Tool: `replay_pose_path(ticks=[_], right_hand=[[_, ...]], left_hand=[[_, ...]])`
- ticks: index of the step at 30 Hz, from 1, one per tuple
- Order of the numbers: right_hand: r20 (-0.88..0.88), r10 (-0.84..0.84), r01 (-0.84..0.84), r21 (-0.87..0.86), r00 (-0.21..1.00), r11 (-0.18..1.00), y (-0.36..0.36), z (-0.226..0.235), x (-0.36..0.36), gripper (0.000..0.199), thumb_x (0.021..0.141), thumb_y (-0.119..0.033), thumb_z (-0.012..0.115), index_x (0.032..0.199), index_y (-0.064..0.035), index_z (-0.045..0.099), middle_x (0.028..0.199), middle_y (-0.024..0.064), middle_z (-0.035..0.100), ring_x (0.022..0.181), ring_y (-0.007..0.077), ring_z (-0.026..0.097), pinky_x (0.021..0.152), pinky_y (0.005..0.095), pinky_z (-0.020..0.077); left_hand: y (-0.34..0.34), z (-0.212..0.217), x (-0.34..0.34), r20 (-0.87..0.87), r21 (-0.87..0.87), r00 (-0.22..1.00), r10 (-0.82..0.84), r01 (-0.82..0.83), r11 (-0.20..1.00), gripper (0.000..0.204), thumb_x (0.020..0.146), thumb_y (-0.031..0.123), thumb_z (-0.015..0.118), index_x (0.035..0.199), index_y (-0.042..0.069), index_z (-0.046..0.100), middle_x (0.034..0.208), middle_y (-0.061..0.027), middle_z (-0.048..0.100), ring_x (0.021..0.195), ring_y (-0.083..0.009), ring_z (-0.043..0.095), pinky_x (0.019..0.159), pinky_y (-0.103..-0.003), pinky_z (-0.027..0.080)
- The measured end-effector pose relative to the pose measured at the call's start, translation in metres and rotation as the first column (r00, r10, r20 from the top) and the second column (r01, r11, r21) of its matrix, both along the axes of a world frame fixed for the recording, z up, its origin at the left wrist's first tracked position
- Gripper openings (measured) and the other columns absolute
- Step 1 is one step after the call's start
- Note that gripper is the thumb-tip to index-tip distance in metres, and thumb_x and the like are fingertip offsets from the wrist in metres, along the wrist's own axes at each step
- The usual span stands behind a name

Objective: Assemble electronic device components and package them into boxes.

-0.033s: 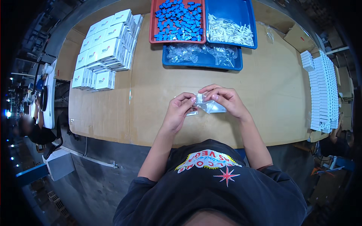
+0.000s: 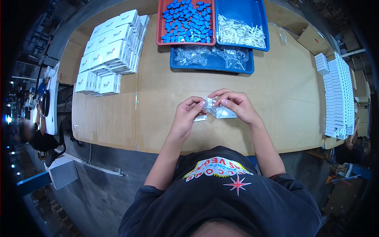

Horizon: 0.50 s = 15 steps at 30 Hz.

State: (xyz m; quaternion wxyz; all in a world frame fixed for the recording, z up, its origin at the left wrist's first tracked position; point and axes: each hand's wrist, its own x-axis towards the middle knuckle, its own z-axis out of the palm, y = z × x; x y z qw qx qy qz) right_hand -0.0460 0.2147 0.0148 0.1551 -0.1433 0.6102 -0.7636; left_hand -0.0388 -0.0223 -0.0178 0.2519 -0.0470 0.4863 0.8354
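At frame centre, left hand (image 2: 187,116) and right hand (image 2: 241,106) pinched a clear bag (image 2: 213,112), fingertips (image 2: 202,104) nearly together — slick plastic risked slipping.

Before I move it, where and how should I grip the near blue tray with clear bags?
I would take the near blue tray by its front rim, coming from your side. That long edge faces you uncovered, while the red tray and other blue tray overlap its far side. I cannot tell whether they rest on it.
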Motion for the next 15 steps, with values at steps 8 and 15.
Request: replay_pose_path(ticks=[8,15], right_hand=[[0.218,-0.068,0.062,0.036,0.974,0.997,-0.018,-0.009,0.006,0.025,0.092,0.004,0.077,0.112,0.0003,0.063,0.109,0.0038,0.067,0.097,0.0083,0.068,0.086,0.0243,0.0571],[0.169,-0.051,0.059,-0.038,0.984,0.998,-0.028,-0.013,0.010,0.036,0.090,0.007,0.076,0.119,-0.0021,0.057,0.110,0.0032,0.065,0.102,0.0087,0.066,0.090,0.0259,0.0566]], left_hand=[[0.008,-0.004,0.003,-0.179,-0.058,0.975,0.129,-0.142,0.988,0.013,0.102,0.004,0.067,0.113,0.000,0.062,0.102,-0.0044,0.067,0.090,-0.0089,0.066,0.080,-0.024,0.055],[0.012,0.015,0.004,-0.216,-0.033,0.965,0.150,-0.161,0.986,0.022,0.097,-0.006,0.066,0.118,-0.002,0.060,0.102,-0.0039,0.064,0.095,-0.0071,0.063,0.084,-0.023,0.054]])
